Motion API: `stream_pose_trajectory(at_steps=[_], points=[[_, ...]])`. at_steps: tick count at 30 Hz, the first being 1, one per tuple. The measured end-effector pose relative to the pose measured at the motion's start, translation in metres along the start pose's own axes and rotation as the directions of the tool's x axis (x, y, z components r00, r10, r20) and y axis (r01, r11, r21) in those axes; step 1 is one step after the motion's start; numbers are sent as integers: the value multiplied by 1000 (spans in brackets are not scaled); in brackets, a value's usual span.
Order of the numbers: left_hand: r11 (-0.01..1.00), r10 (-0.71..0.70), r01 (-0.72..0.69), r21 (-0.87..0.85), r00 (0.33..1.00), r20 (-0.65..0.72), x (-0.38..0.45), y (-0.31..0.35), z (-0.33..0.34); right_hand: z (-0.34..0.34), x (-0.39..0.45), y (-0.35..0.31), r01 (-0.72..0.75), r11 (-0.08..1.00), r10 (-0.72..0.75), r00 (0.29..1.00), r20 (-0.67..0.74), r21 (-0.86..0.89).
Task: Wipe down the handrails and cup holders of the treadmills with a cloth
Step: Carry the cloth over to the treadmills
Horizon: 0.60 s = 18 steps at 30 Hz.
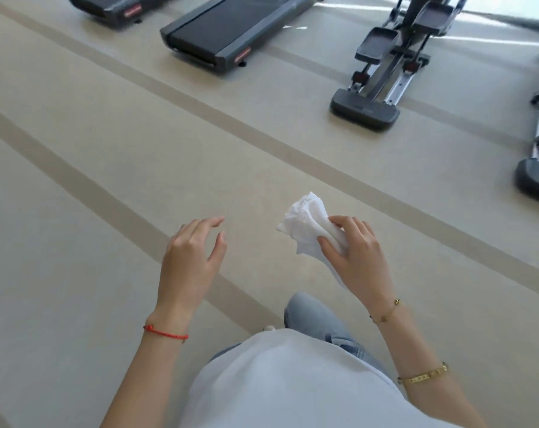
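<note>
Cloth (308,225) in right hand (354,254) (treadmills (231,32) well ahead), open floor (107,168) between

Small red labels are on the rear ends of the two treadmills (231,35), but their text is too blurred to read.

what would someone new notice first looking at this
Likely the crumpled white cloth just right of centre, pinched in the right hand, with the left hand open and empty beside it. Beyond them, two treadmill decks lie at the top of the beige striped floor, with a stepper-like machine to their right.
</note>
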<state>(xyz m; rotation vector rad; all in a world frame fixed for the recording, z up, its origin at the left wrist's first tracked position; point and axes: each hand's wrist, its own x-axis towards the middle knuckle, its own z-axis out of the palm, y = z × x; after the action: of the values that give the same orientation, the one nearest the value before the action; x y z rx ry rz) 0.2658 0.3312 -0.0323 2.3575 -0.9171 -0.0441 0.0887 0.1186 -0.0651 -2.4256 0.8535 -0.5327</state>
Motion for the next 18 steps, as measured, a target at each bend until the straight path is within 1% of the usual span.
stream_pose_trajectory(at_steps=[4, 9, 18], points=[[1000, 31, -31, 2, 999, 39, 87, -9, 22, 19, 77, 9, -36, 999, 36, 999, -12, -10], [998, 66, -67, 15, 997, 39, 203, -18, 56, 42, 189, 27, -60, 998, 60, 998, -6, 30], [999, 43, -42, 18, 998, -54, 438, -20, 85, 61, 445, 53, 32, 998, -33, 999, 21, 45]])
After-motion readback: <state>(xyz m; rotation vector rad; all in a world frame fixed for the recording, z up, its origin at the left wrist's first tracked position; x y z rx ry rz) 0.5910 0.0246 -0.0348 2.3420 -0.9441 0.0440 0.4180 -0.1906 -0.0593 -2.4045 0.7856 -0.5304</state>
